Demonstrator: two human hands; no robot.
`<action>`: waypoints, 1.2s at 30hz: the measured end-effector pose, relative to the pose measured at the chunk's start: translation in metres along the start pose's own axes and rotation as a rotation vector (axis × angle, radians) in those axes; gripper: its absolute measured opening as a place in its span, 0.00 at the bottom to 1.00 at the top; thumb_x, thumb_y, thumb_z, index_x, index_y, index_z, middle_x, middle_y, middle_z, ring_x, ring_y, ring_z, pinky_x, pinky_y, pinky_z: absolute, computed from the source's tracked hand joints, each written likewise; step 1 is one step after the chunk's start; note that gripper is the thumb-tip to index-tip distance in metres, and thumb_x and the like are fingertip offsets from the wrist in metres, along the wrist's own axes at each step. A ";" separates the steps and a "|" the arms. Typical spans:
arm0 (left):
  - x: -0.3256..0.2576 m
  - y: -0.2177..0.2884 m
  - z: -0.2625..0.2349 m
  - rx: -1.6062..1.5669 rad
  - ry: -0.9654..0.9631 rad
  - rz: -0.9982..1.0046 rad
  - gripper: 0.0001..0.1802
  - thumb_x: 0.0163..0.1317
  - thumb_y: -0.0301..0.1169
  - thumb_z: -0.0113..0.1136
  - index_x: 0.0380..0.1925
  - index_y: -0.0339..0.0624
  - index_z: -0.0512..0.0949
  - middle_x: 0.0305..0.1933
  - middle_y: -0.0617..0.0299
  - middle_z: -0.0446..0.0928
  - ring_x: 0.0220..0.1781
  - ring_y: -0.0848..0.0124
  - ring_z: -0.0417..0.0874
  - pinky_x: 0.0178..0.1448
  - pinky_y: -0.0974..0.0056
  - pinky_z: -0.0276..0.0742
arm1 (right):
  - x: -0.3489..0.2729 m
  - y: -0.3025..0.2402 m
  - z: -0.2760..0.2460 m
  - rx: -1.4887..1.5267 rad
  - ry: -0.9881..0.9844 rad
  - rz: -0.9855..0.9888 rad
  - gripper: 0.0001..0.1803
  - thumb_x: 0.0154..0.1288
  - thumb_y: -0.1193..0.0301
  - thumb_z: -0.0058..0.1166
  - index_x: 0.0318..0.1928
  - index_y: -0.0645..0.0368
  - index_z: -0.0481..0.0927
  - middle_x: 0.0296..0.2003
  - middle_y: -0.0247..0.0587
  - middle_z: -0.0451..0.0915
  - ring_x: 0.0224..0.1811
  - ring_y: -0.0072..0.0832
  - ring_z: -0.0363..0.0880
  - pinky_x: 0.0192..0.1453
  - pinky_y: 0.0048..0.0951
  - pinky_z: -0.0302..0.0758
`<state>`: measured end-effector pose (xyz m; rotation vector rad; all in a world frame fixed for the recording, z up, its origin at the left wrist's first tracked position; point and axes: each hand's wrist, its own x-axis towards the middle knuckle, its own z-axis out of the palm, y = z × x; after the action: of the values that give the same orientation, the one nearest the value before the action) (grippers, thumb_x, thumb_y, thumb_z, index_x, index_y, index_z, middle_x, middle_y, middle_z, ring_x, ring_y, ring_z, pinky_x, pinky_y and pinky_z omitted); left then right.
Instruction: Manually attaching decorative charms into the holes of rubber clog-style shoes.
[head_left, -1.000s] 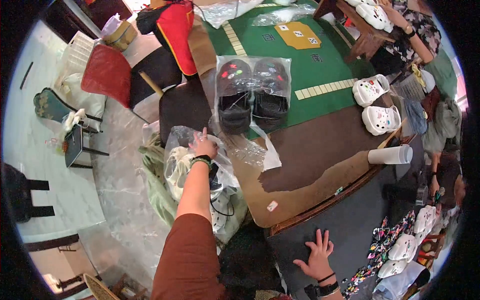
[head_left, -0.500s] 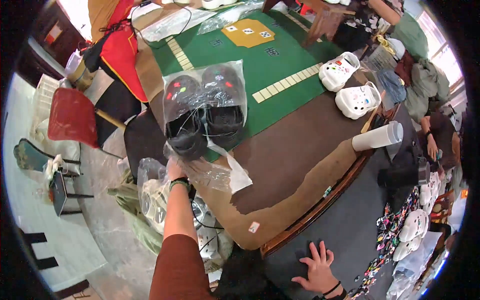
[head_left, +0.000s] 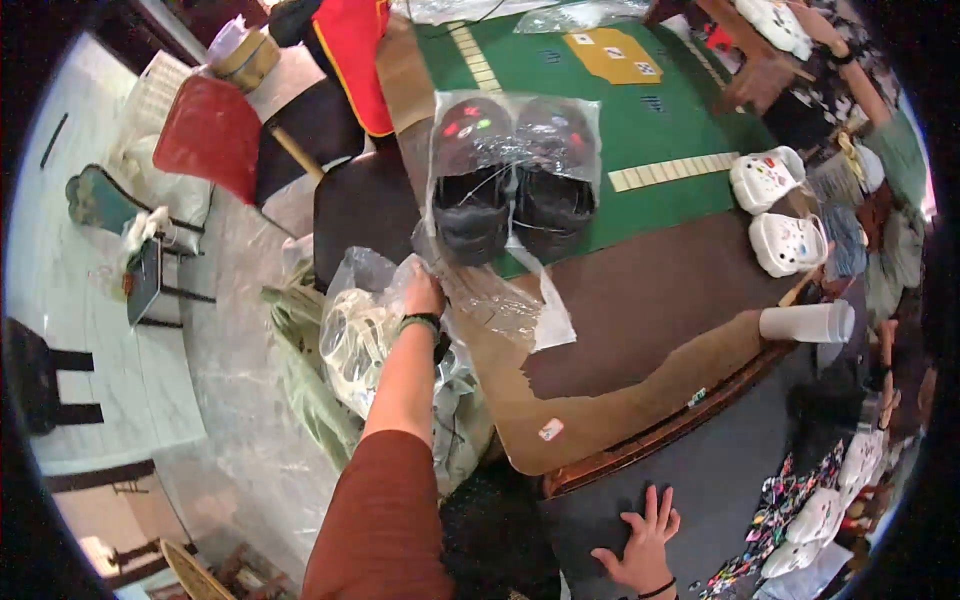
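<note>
A pair of black clogs with coloured charms lies in a clear plastic bag on the green mat. My left hand is at the table's left edge, just below the clogs, its fingers closed on clear plastic. Which bag that plastic belongs to is hard to tell. Beside that hand, a clear plastic bag with cream-coloured strap-like things hangs low. My right hand rests on the dark tabletop, fingers spread and holding nothing.
White clogs with charms and a white bottle stand on the table's right side. Many small charms lie by more white clogs at lower right. A red-backed chair stands left. Another person's arm shows at upper right.
The view has swung left, so the table sits further right in it. My left hand stays by the table's left edge at the plastic. My right hand stays spread on the dark tabletop.
</note>
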<state>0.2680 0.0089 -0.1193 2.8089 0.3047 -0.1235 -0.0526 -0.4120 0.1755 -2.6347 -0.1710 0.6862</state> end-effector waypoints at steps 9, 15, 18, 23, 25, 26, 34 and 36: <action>0.055 -0.104 0.000 -0.379 0.326 -0.529 0.30 0.64 0.46 0.46 0.51 0.27 0.72 0.35 0.41 0.80 0.41 0.44 0.81 0.44 0.45 0.75 | 0.002 -0.009 -0.004 0.006 -0.020 -0.093 0.36 0.59 0.43 0.53 0.56 0.60 0.67 0.69 0.68 0.48 0.71 0.66 0.42 0.66 0.62 0.44; 0.033 -0.020 0.027 -0.239 0.023 -0.343 0.15 0.62 0.33 0.45 0.41 0.31 0.72 0.37 0.39 0.80 0.43 0.46 0.81 0.47 0.48 0.76 | 0.000 -0.008 -0.012 -0.065 -0.066 0.034 0.36 0.59 0.44 0.54 0.56 0.60 0.67 0.69 0.69 0.49 0.71 0.67 0.43 0.65 0.63 0.44; -0.009 0.036 0.024 -0.014 -0.061 0.004 0.12 0.60 0.33 0.48 0.36 0.37 0.74 0.34 0.46 0.81 0.36 0.46 0.82 0.39 0.46 0.77 | 0.000 -0.002 -0.013 -0.084 -0.053 0.069 0.37 0.58 0.44 0.54 0.57 0.60 0.67 0.69 0.69 0.48 0.71 0.67 0.43 0.66 0.63 0.43; -0.068 0.029 -0.017 0.098 -0.084 0.100 0.11 0.58 0.30 0.49 0.40 0.39 0.72 0.30 0.46 0.80 0.35 0.48 0.82 0.37 0.47 0.77 | -0.006 0.002 -0.003 -0.057 0.004 -0.007 0.39 0.53 0.43 0.58 0.56 0.58 0.66 0.69 0.68 0.48 0.72 0.65 0.40 0.67 0.62 0.41; -0.082 0.026 -0.034 0.045 -0.099 0.066 0.09 0.60 0.30 0.49 0.38 0.39 0.73 0.30 0.45 0.80 0.35 0.47 0.82 0.38 0.45 0.76 | -0.004 0.002 0.000 -0.016 0.024 0.012 0.38 0.49 0.43 0.61 0.52 0.55 0.66 0.70 0.66 0.47 0.73 0.63 0.36 0.67 0.60 0.36; -0.085 0.025 -0.041 0.047 -0.087 0.060 0.09 0.60 0.30 0.49 0.38 0.39 0.73 0.30 0.45 0.80 0.35 0.47 0.82 0.38 0.45 0.76 | -0.003 0.001 0.000 -0.002 0.036 -0.009 0.38 0.49 0.44 0.62 0.52 0.55 0.66 0.70 0.66 0.47 0.73 0.63 0.36 0.67 0.60 0.36; -0.181 0.006 -0.101 -0.353 0.035 0.016 0.10 0.60 0.32 0.54 0.28 0.35 0.77 0.27 0.40 0.77 0.33 0.41 0.78 0.40 0.44 0.72 | -0.007 0.004 0.008 0.013 0.121 -0.067 0.38 0.48 0.46 0.63 0.54 0.57 0.70 0.71 0.62 0.47 0.73 0.62 0.36 0.67 0.64 0.38; -0.207 -0.005 -0.129 -0.292 0.058 0.013 0.10 0.60 0.31 0.54 0.27 0.35 0.76 0.26 0.41 0.76 0.32 0.41 0.77 0.38 0.44 0.72 | -0.006 0.003 0.008 0.023 0.142 -0.090 0.37 0.48 0.47 0.64 0.53 0.57 0.70 0.71 0.62 0.47 0.74 0.61 0.36 0.67 0.64 0.38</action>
<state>0.0722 0.0137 0.0254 2.5277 0.2923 0.0059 -0.0617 -0.4131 0.1704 -2.6239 -0.2376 0.4661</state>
